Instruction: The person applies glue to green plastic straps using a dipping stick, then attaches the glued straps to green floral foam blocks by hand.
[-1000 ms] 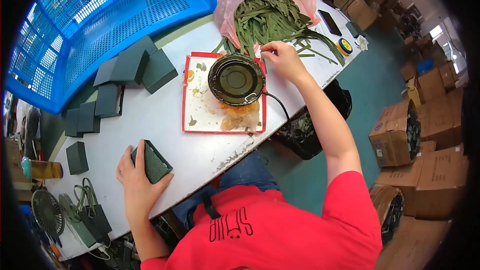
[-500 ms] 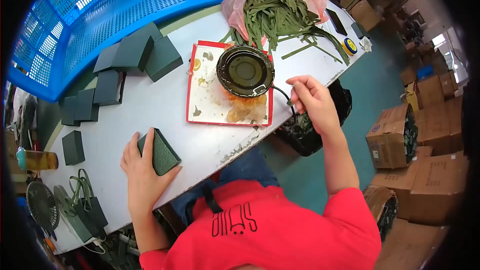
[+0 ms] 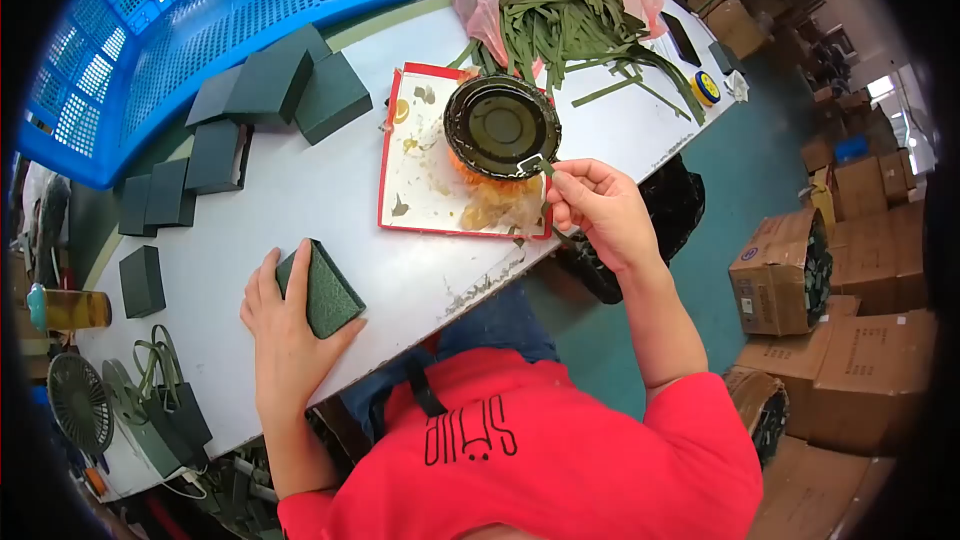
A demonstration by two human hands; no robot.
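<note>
My left hand (image 3: 285, 335) rests on the white table (image 3: 300, 210), gripping a dark green box (image 3: 322, 290) that stands tilted on its edge near the table's front. My right hand (image 3: 598, 208) pinches a thin green strip (image 3: 548, 202) between thumb and fingers, right beside the front right rim of a round black pot (image 3: 501, 126). The pot stands on a red-edged white mat (image 3: 420, 190) stained with amber residue. A pile of green strips (image 3: 565, 15) lies in a pink plastic bag at the far end of the table.
Several dark green boxes (image 3: 270, 90) lie at the left. A blue plastic crate (image 3: 210, 10) stands behind them. A black bin (image 3: 660, 210) sits below the table edge. Cardboard cartons (image 3: 840, 280) fill the floor at the right. A small fan (image 3: 80, 405) and a bottle (image 3: 65, 308) are at the left.
My right hand left the strip pile, swung out over the table edge with a strip, and came back beside the pot. My left hand stayed on the green box.
</note>
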